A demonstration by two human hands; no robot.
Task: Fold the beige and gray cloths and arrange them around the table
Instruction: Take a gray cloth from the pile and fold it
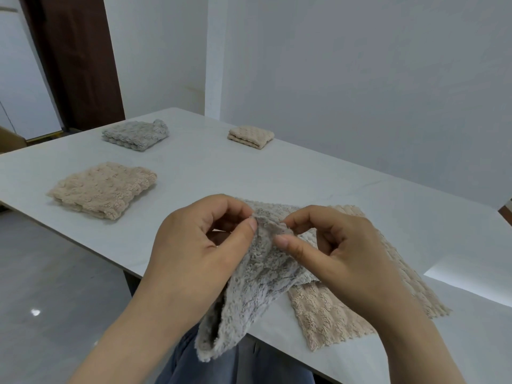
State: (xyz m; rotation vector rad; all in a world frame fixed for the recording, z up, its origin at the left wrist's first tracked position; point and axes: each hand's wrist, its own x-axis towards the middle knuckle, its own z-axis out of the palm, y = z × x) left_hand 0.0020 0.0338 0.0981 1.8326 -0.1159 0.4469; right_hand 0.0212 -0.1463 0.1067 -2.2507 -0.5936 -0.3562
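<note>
Both hands hold a fluffy gray cloth (pixel 249 289) up over the near edge of the white table (pixel 249 173). My left hand (pixel 199 242) pinches its top corner with thumb and fingers. My right hand (pixel 338 245) pinches the same upper edge just to the right. The gray cloth hangs down past the table edge toward my lap. Under it an unfolded beige cloth (pixel 332 314) lies flat on the table, partly hidden by my right hand. A folded beige cloth (pixel 102 189) lies at the left, a folded gray cloth (pixel 135 134) at the far left, and a small folded beige cloth (pixel 250 136) at the far side.
White walls stand close behind and to the right of the table. A dark brown door frame (pixel 80 59) rises at the back left. Gray tiled floor (pixel 55 273) lies to the left of the table. My blue trousers (pixel 221 361) show below the table edge.
</note>
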